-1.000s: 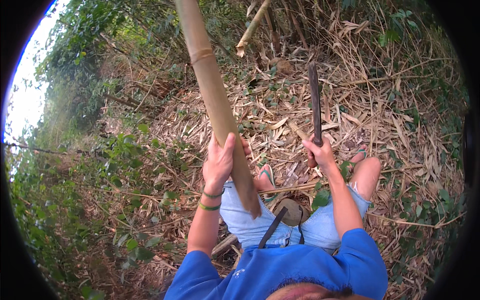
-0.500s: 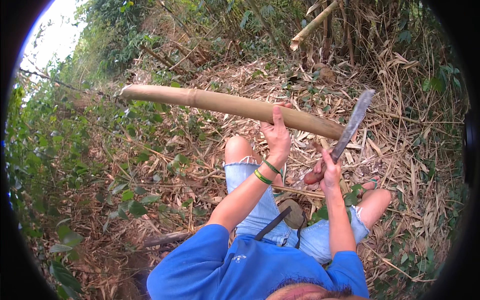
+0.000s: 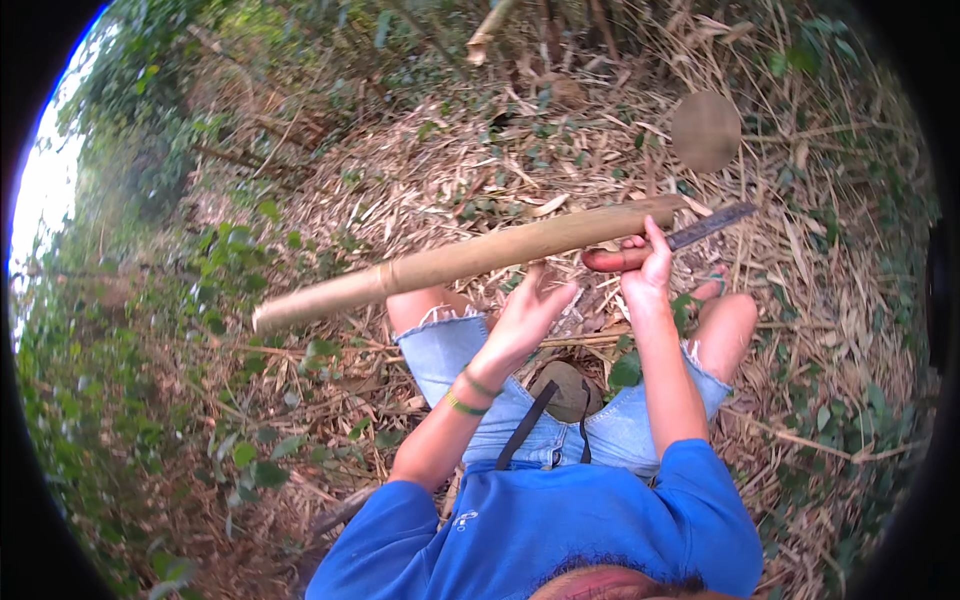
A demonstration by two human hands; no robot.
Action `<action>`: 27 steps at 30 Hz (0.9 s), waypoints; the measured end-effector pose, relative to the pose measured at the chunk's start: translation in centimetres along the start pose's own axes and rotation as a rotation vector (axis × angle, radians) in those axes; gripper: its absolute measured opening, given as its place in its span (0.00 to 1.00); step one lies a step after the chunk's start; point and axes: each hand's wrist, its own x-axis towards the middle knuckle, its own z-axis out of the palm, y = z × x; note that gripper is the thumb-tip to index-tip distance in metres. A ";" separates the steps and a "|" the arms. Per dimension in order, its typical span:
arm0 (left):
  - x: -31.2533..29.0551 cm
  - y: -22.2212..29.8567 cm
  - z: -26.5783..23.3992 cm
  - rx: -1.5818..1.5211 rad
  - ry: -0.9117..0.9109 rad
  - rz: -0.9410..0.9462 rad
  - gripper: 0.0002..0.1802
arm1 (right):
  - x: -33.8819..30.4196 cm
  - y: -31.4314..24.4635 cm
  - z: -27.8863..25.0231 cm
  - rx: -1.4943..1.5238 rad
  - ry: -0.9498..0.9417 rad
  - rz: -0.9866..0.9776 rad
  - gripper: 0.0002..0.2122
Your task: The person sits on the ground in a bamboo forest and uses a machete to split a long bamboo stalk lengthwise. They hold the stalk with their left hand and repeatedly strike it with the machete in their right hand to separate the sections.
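Observation:
A long tan bamboo pole [image 3: 470,255] lies slantwise in front of me, its left end lower and nearer, crossing above my left knee. My right hand [image 3: 647,268] is closed around the reddish-brown handle of a machete [image 3: 712,226], whose dark blade points away to the right. The thumb of that hand reaches up against the pole near its right end. Just below the middle of the pole is my left hand [image 3: 527,312], its thumb and fingers apart and slightly blurred. Its fingertips are at the pole's lower edge; whether they touch it is unclear.
Dry bamboo leaves and chips [image 3: 370,200] cover the ground. Green leafy plants [image 3: 230,350] grow along the left. A cut bamboo stem [image 3: 489,35] sticks out at the top. A grey-brown pouch [image 3: 567,390] with a dark strap lies at my lap.
The pole has swung round, its left end dropping toward me and its right end rising. My left hand has come down from its grip on the pole. The machete has tilted flatter.

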 end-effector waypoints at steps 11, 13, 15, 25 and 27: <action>-8.3 5.3 -19.0 1.198 -0.133 -0.057 0.75 | 2.2 -3.2 -0.1 -0.084 -0.034 -0.149 0.11; -9.0 3.1 -20.0 1.255 -0.290 -0.066 0.76 | 2.7 -3.8 0.0 -0.065 -0.019 -0.151 0.11; -8.6 3.4 -18.7 1.081 -0.352 -0.132 0.62 | 3.2 -4.7 -0.7 -0.074 0.006 -0.138 0.11; -5.9 3.0 -14.3 0.855 -0.229 -0.071 0.30 | 3.0 -8.3 -0.2 -0.272 -0.074 -0.336 0.13; -2.4 6.0 -11.8 0.985 -0.170 -0.143 0.28 | 3.5 -9.2 -1.9 -0.459 -0.135 -0.517 0.13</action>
